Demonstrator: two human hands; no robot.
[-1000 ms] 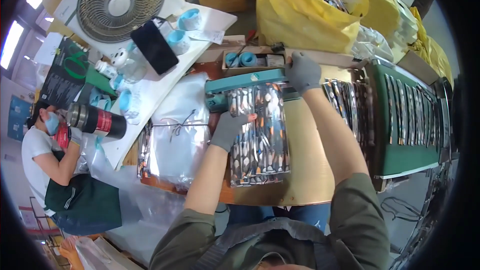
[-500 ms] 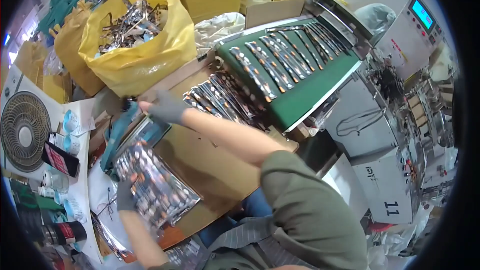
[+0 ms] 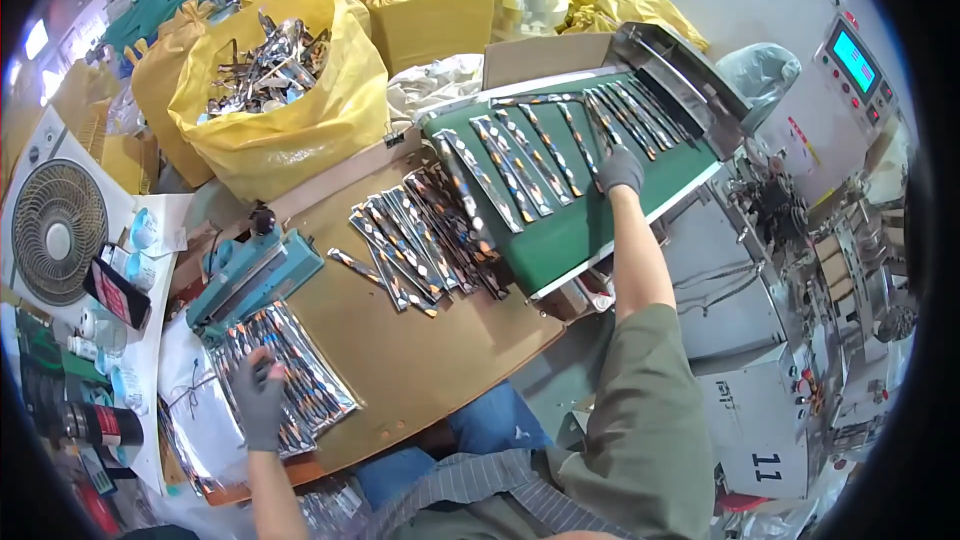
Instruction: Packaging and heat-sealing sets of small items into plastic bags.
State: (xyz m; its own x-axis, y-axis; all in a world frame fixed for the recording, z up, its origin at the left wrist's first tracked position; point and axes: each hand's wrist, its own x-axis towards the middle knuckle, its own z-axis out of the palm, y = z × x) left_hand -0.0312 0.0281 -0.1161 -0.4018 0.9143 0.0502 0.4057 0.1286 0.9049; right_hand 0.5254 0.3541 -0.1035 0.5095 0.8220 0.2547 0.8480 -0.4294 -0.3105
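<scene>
L hand (image 3: 260, 402), lower left, is pressing flat on clear bag of sachets (image 3: 285, 380) on bench (image 3: 420, 360); R hand (image 3: 621, 170), upper centre, is gripping sachet on green conveyor (image 3: 570, 230). Yellow sack (image 3: 290, 130) upper left is holding loose sachets.

One view only: your head camera, fisheye, looks steeply down over your chest onto the bench (image 3: 420, 360), which sits close below. It faces forward and slightly right, toward the green conveyor (image 3: 570, 230) and the machine panel (image 3: 855, 65) beyond. Straight edges bow near the rim; your forearms enter from the lower edge.
</scene>
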